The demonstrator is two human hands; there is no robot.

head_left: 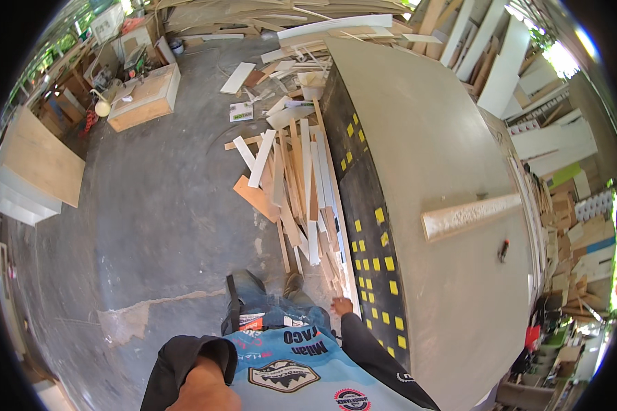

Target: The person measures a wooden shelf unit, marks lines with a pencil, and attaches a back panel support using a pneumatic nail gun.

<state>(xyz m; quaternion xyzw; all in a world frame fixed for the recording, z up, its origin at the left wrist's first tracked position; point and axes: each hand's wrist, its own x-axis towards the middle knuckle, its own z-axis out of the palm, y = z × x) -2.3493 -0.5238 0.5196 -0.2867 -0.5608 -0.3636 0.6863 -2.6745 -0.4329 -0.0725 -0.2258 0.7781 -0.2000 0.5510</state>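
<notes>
My right hand (341, 306) hangs low at my side, between the wood offcuts and the dark side of a large table. Its fingers look loosely apart, with nothing in them. My left hand (206, 394) is raised close at the lower edge, beyond its dark sleeve; its fingers are cut off from view. The long pile of wood offcuts (291, 181), brown and white strips, lies on the floor ahead of my feet. On the large grey-topped table (452, 144), yellow squares (365, 264) dot the dark side facing me.
A pale textured board (469, 216) and a small dark tool (503, 251) lie on the tabletop. Farther left on the grey floor (164, 205) stand a low wooden box (144, 97) and a plywood cabinet (44, 161). Boards (487, 58) lean at the back right.
</notes>
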